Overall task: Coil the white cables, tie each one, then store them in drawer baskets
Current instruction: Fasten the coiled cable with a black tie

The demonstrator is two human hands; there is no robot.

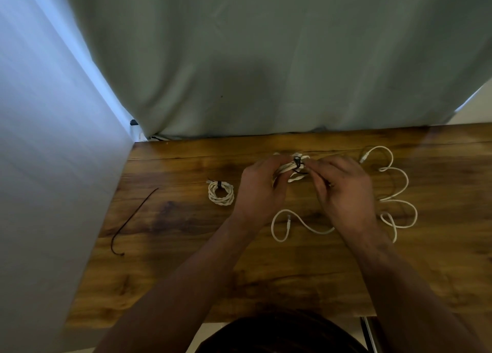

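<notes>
My left hand (259,186) grips a coiled white cable bundle (286,169) held above the wooden table (186,259). A black tie (296,162) wraps the bundle, and my right hand (342,186) pinches the tie's tail. A smaller coiled white cable (221,192), bound with a black tie, lies on the table left of my hands. A loose white cable (396,190) snakes in loops to the right and passes under my right wrist to a curl (279,225) near the table's middle.
A spare black tie (133,217) lies at the table's left side. A grey-green curtain (266,60) hangs behind the table's far edge, and a pale wall (40,166) bounds the left. The table's near edge sits close to my body.
</notes>
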